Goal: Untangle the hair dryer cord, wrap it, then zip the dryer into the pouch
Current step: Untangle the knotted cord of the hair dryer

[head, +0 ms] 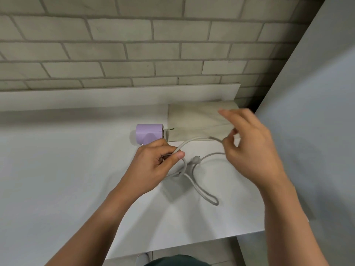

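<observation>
A lilac hair dryer (148, 133) lies on the white table (57, 179), its handle hidden under my left hand (156, 162). That hand grips the handle together with a turn of the grey cord (199, 187). The cord arcs from it up to my right hand (247, 144), which pinches it between thumb and finger, blurred. More cord loops on the table below, with the plug (196, 159) lying between my hands. A flat beige pouch (194, 121) lies behind, right of the dryer, partly covered by my right hand.
A brick-patterned wall (134, 45) rises behind the table's raised back ledge (115, 96). A grey panel (317, 112) stands along the right side. The table's front edge runs across the bottom, with floor below it.
</observation>
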